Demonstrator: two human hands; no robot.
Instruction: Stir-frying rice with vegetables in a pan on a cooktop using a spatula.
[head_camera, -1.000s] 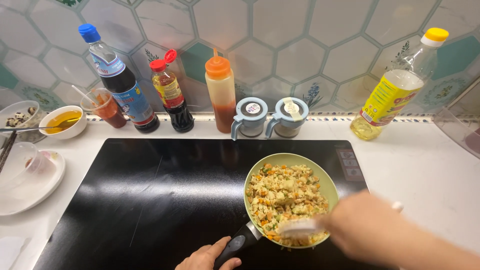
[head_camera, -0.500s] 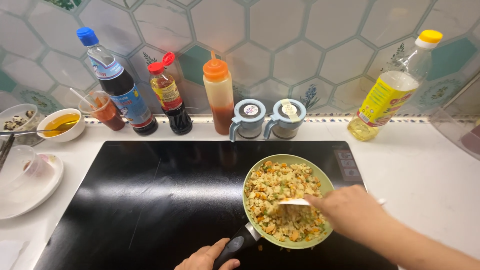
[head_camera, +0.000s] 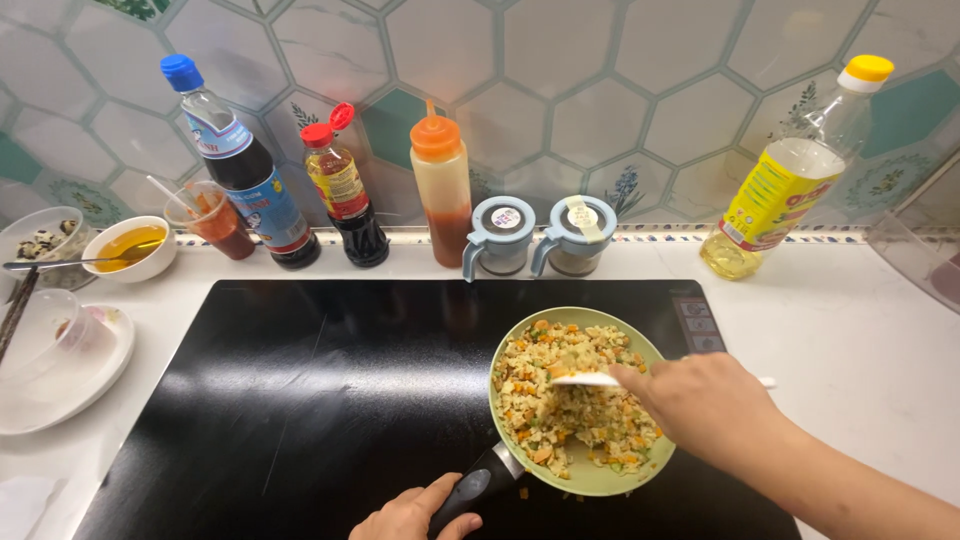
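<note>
A small pale green frying pan (head_camera: 653, 352) full of fried rice (head_camera: 565, 400) with bits of carrot and greens sits on the black cooktop (head_camera: 300, 400). My left hand (head_camera: 412, 512) grips the pan's black handle (head_camera: 470, 492) at the bottom edge of the view. My right hand (head_camera: 705, 405) holds a white spatula (head_camera: 590, 379), whose blade lies in the rice near the pan's middle. The spatula's handle end pokes out past my hand toward the right.
Along the tiled wall stand a dark sauce bottle (head_camera: 240, 170), a red-capped bottle (head_camera: 345, 190), an orange squeeze bottle (head_camera: 441, 190), two lidded jars (head_camera: 530, 235) and an oil bottle (head_camera: 780, 180). Small bowls (head_camera: 125, 247) and a white plate (head_camera: 60, 360) sit left.
My right hand moved the spatula from the pan's near right rim up into the middle of the rice. The rice has been stirred. My left hand stayed on the handle.
</note>
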